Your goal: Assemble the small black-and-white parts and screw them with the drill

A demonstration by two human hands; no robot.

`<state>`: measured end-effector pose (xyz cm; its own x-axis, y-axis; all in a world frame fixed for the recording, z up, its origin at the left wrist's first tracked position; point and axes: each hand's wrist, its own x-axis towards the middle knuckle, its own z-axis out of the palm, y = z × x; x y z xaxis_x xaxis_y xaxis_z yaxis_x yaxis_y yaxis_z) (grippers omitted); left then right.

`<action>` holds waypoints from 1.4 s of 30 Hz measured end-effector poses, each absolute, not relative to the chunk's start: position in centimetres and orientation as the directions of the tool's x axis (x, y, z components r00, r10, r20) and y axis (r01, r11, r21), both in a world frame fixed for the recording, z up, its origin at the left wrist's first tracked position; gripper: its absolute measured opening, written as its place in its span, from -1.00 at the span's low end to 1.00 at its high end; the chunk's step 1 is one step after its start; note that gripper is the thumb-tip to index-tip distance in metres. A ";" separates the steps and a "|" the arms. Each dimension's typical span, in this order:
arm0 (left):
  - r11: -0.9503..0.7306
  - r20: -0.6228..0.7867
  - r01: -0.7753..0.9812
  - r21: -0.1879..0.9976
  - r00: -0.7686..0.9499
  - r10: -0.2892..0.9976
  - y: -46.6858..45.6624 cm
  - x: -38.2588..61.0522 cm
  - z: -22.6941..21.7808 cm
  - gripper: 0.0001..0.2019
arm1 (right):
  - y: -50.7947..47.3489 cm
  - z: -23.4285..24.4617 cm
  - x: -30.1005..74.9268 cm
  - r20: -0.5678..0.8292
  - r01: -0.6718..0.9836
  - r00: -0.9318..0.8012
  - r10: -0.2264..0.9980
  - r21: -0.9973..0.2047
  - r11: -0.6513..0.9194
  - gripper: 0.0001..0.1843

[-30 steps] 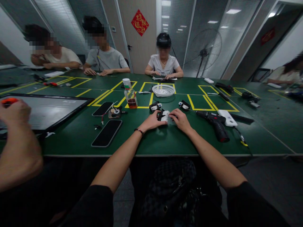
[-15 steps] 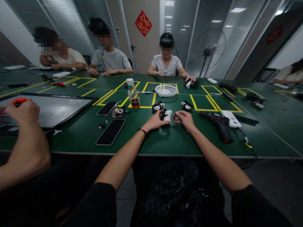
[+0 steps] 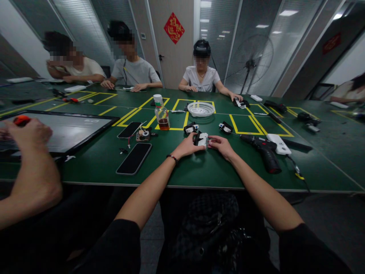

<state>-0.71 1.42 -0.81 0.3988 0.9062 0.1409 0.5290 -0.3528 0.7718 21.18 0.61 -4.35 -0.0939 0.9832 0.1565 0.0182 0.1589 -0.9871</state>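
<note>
Between thumb and fingers, my left hand (image 3: 186, 147) grips a small black-and-white part (image 3: 202, 139), held just above the green table. From the other side, my right hand (image 3: 221, 147) has its fingertips pinched at the right edge of that part. Whether a tiny piece sits in the right fingers is too small to tell. Two similar black-and-white parts lie just beyond my hands, one at the left (image 3: 191, 128) and one at the right (image 3: 226, 127).
Right of my hands lie a black power drill (image 3: 264, 149) and a white power bank (image 3: 278, 144) with a cable. Left are two phones (image 3: 134, 159), a small motor-like part (image 3: 143, 134) and a bottle (image 3: 162, 114). Beyond sits a white basket (image 3: 201, 109). A co-worker's arm (image 3: 34, 160) leans over a panel (image 3: 71, 131).
My right hand has moved slightly left, bringing its fingertips up to the part's edge. My left hand stays put with its hold. Across the table, a person's hand has shifted right.
</note>
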 end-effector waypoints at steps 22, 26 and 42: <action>-0.301 0.118 0.524 0.797 0.354 0.928 1.6 -0.8 -0.9 -0.14 | -1.2 -1.7 20.9 0.626 0.500 -0.227 0.746 -0.583 0.641 -0.69; -0.243 0.052 0.446 0.862 0.399 0.916 1.3 -0.5 -0.8 -0.17 | -1.5 -1.6 20.6 0.619 0.487 -0.253 0.744 -0.583 0.650 -0.68; -0.171 -0.032 0.414 0.894 0.439 0.898 0.7 -0.5 -0.3 -0.19 | -1.7 -1.1 21.0 0.607 0.554 -0.336 0.720 -0.491 0.672 -0.64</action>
<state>-0.52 0.72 -0.27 0.4391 0.8979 -0.0319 0.4138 -0.1706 0.8942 20.97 -1.66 -1.06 -0.3358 0.7204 0.6069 0.5543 0.6720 -0.4911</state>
